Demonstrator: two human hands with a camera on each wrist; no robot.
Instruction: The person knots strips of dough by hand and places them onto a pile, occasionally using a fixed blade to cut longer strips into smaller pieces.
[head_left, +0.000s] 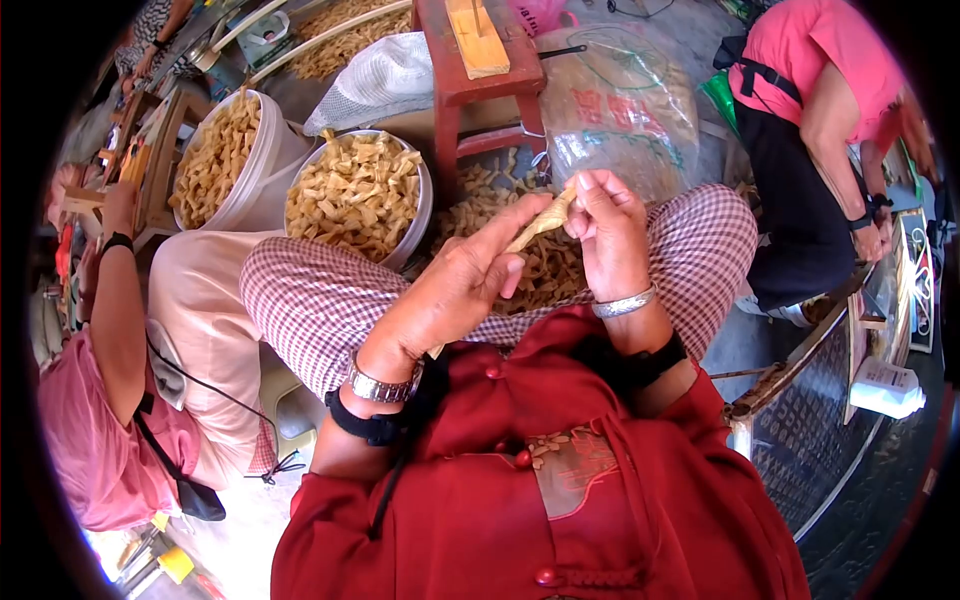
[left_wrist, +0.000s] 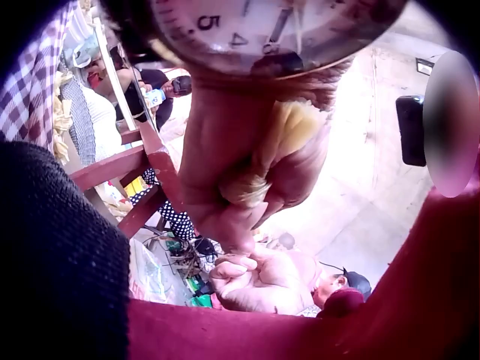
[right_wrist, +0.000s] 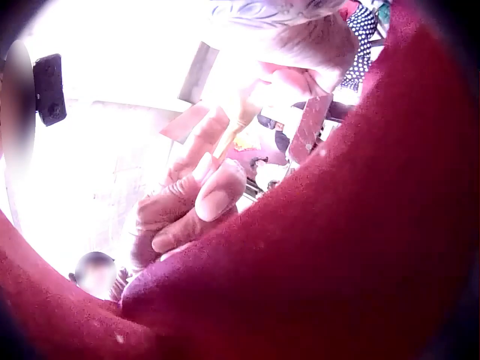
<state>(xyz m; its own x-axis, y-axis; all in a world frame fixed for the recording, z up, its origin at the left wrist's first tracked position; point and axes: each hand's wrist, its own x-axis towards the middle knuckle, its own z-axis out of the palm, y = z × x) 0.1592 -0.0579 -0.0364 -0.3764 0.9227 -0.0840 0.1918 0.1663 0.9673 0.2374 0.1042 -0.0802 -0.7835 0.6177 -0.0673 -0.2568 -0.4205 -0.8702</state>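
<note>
A tan, twisted strip (head_left: 545,222), like rolled tofu skin, stretches between the two hands above the lap. My right hand (head_left: 612,240) pinches its upper end between thumb and fingertips. The left hand (head_left: 450,280) holds the lower part along its fingers, with the thumb apart. Seen from the left wrist, a knotted tan piece (left_wrist: 247,191) lies in the left palm, its pale flared end toward the watch (left_wrist: 277,34). In the right wrist view the strip (right_wrist: 240,124) runs from the right hand (right_wrist: 319,45) to the left hand's fingers (right_wrist: 217,196).
Two white buckets, one upright (head_left: 424,215) and one tilted (head_left: 275,150), hold many tan knotted pieces. More pieces (head_left: 545,275) lie between the knees. A red stool (head_left: 440,95) and a clear plastic sack (head_left: 620,110) stand ahead. People sit at left and right.
</note>
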